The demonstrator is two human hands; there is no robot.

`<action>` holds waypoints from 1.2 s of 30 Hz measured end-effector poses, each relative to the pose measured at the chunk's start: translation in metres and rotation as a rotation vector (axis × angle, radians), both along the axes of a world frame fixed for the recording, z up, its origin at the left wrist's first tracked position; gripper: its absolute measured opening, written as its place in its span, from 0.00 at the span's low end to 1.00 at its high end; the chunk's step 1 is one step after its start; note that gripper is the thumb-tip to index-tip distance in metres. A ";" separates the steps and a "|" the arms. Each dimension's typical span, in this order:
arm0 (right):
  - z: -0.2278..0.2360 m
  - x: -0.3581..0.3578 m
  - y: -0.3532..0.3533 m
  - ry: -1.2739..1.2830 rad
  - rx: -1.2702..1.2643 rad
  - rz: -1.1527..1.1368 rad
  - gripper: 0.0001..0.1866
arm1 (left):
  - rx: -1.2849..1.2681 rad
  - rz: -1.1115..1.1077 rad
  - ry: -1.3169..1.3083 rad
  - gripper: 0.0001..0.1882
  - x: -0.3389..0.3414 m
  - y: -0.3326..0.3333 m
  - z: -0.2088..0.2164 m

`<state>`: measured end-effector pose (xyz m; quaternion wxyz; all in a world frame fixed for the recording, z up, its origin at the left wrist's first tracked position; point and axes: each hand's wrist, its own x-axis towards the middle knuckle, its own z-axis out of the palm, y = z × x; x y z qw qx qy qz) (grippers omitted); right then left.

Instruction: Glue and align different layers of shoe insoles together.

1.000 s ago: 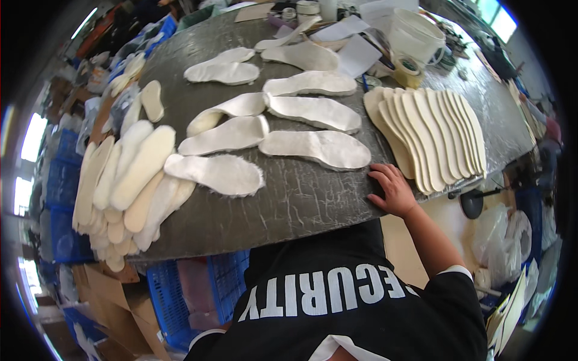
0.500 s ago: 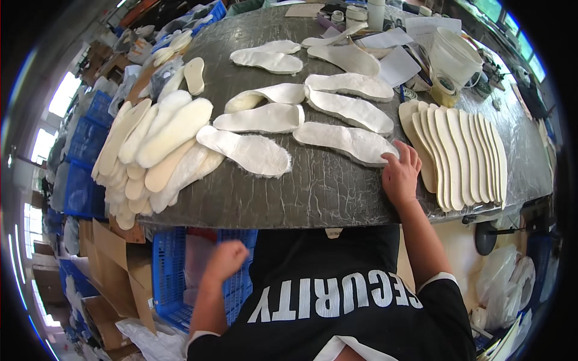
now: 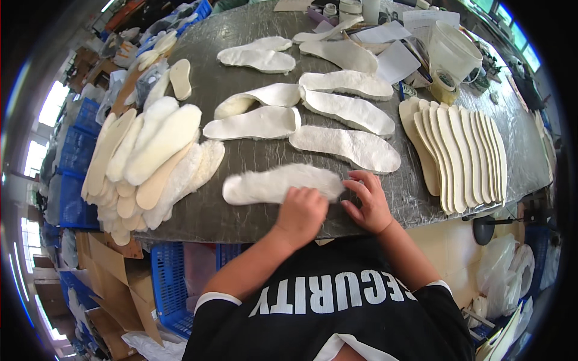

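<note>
A white fleece insole [image 3: 256, 185] lies fluffy side up near the table's front edge. My left hand [image 3: 303, 212] has its curled fingers closed on the insole's near edge. At the insole's right end is my right hand [image 3: 370, 201], thumb and fingers apart, fingertips close to the fleece; whether they touch it I cannot tell. Just beyond lies another white insole [image 3: 349, 147], smooth face up with a furry rim. Several similar insoles [image 3: 259, 123] are spread in rows farther back.
On the left is a heap of fleece and flat cream insoles [image 3: 162, 144]. A fanned row of cream insoles [image 3: 463, 156] stands at the right. Behind it are a white bucket [image 3: 451, 54], tape roll and papers [image 3: 394, 63]. A blue crate [image 3: 171, 289] sits below the table.
My left hand has come up from below the table edge onto an insole. The right hand has left the far insole and moved nearer. The insole beside the left heap is gone from there.
</note>
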<state>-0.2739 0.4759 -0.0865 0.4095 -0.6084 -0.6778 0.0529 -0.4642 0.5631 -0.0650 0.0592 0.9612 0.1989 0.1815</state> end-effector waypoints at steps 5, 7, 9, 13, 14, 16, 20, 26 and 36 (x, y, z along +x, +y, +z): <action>-0.015 0.006 0.004 0.131 -0.088 -0.109 0.18 | -0.236 -0.254 -0.200 0.07 0.021 -0.009 -0.007; -0.014 0.008 0.004 0.179 -0.087 -0.102 0.16 | -0.380 -0.361 -0.421 0.11 0.016 -0.001 0.003; -0.008 0.005 -0.001 0.143 -0.110 -0.168 0.16 | -0.232 -0.220 -0.446 0.11 -0.002 0.013 0.012; -0.011 0.012 -0.005 0.320 0.019 -0.186 0.16 | -0.260 0.296 -0.404 0.06 -0.064 0.040 0.009; -0.005 0.014 -0.011 0.231 0.088 -0.232 0.17 | -0.266 0.374 -0.441 0.07 -0.091 0.045 0.000; 0.008 0.032 -0.031 -0.022 0.239 -0.397 0.17 | -0.314 0.482 -0.471 0.05 -0.126 0.048 -0.004; 0.025 0.101 -0.099 -0.135 0.334 -0.965 0.16 | -0.417 0.600 -0.621 0.03 -0.139 0.048 0.002; 0.031 0.236 -0.196 -0.477 -0.050 -1.511 0.15 | -0.324 -0.037 -0.488 0.08 -0.050 0.038 0.047; 0.062 0.306 -0.203 -0.747 -0.848 -1.410 0.11 | -0.370 -0.166 -0.343 0.08 -0.058 0.069 0.046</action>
